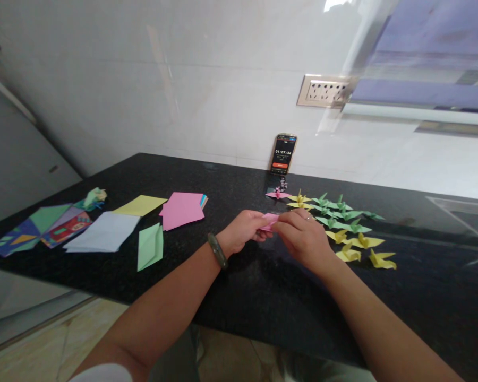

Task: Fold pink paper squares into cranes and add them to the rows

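Note:
A small folded piece of pink paper is held above the dark counter between both hands. My left hand pinches its left side, with a bangle on that wrist. On the paper's right side, the fingers of my right hand are closed, and one finger wears a ring. Much of the paper is hidden behind the fingers. Just beyond my right hand stand several folded paper cranes: a pink crane, green cranes and yellow cranes.
A phone showing a timer leans on the tiled wall. Leftward on the counter lie pink sheets, a folded green paper, yellow paper, white sheets, a colourful packet and a crumpled paper piece.

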{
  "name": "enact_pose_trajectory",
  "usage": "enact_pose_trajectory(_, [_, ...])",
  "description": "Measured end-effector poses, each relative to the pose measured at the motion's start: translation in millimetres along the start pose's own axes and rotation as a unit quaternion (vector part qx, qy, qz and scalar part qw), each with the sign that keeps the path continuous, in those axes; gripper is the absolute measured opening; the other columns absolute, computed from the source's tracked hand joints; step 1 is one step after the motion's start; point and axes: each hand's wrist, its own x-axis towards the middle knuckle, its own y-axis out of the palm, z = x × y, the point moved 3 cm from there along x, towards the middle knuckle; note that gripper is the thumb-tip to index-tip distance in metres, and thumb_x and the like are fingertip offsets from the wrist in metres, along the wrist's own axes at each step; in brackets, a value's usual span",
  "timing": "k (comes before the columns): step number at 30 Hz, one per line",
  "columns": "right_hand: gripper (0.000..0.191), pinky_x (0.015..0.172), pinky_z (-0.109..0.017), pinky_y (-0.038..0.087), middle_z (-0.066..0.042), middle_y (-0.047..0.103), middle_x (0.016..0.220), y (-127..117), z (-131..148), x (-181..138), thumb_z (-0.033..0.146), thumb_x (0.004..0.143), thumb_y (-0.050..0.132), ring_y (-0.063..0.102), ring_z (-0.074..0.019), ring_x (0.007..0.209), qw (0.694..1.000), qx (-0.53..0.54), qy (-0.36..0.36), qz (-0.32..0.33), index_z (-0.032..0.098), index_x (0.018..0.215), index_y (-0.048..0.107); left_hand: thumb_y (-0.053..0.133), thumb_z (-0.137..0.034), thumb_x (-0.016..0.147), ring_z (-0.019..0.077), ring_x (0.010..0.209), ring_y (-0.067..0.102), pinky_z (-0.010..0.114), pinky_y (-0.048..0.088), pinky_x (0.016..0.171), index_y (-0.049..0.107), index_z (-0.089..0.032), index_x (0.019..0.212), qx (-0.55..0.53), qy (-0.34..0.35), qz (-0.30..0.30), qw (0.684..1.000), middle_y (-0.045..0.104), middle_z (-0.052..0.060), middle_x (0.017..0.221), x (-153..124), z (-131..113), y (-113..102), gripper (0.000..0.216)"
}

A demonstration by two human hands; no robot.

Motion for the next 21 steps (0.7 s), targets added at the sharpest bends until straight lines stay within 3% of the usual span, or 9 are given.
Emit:
enact_pose_trajectory(6, [0.022, 0.067, -0.031, 0.038, -0.008, 0.059, 0.083, 2, 0, -1, 0.015, 0.086, 0.043, 0.044, -0.0201, 0.079, 0.999, 0.007, 0.038, 0.034, 0.018, 0.083, 0.064, 0.061, -0.045, 0.069, 0.0079, 0.055, 0.051, 0.021, 0.04, 0.056, 0.06, -0.011, 0.073, -0.023, 0.025, 0.009, 0.999, 0.06, 0.003, 0.065, 2, 2, -1, 0.034])
enact_pose_trajectory(11, [0.021, 0.067, -0.032, 0.037, -0.009, 0.056, 0.079, 10, -1, -2, 0.012, 0.084, 0.042, 0.044, -0.0204, 0.077, 0.996, 0.011, 0.066, 0.061, 0.016, 0.081, 0.063, 0.059, -0.045, 0.07, 0.0082, 0.056, 0.052, 0.021, 0.038, 0.056, 0.06, -0.011, 0.066, 0.018, 0.039, -0.003, 0.999, 0.061, 0.004, 0.064, 3, 4, 1, 0.035])
enact_pose_trajectory(21, [0.012, 0.067, -0.03, 0.038, -0.004, 0.054, 0.071, 15, -11, -7, 0.019, 0.078, 0.056, 0.048, -0.0178, 0.073, 0.968, 0.142, 0.199, 0.056, 0.017, 0.068, 0.062, 0.055, -0.044, 0.073, 0.0083, 0.054, 0.051, 0.021, 0.039, 0.056, 0.06, -0.01, 0.065, 0.055, 0.039, 0.014, 0.998, 0.061, 0.004, 0.061, 4, 8, 5, 0.035])
